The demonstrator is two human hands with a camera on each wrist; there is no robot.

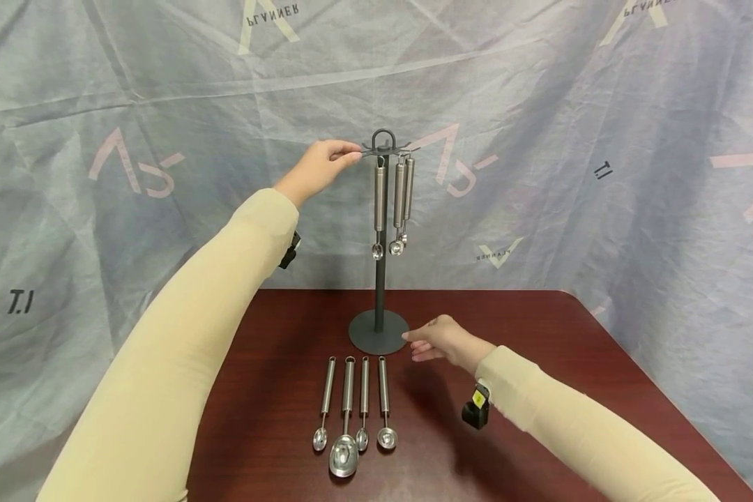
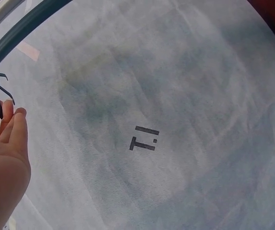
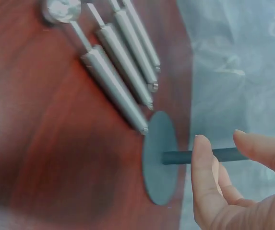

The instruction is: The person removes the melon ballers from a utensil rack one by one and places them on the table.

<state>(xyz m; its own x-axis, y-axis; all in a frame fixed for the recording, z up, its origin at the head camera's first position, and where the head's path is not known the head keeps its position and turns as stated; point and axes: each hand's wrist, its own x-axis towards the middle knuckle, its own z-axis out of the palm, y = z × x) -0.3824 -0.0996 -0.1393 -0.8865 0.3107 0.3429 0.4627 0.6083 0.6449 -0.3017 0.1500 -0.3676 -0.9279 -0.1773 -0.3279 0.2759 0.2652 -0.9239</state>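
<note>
A dark grey utensil stand (image 1: 380, 279) stands upright, its round base (image 3: 160, 187) on the table. My left hand (image 1: 326, 164) pinches the tip of a hook on the left of its top ring; in the left wrist view the fingertips of this hand (image 2: 7, 143) meet the hook (image 2: 3, 93). Three steel measuring spoons (image 1: 379, 199) hang from the hooks, handles up. My right hand (image 1: 444, 341) is beside the base's right edge, fingers apart and holding nothing. Several more measuring spoons (image 1: 384, 390) lie side by side before the base, bowls toward me; one has a larger bowl (image 1: 344, 457).
The table (image 1: 508, 321) is dark red wood, with its back edge just behind the stand. A grey printed cloth (image 1: 213, 84) hangs behind and at both sides. Small black cameras (image 1: 475, 411) are strapped at the wrists over pale yellow sleeves (image 1: 552, 390).
</note>
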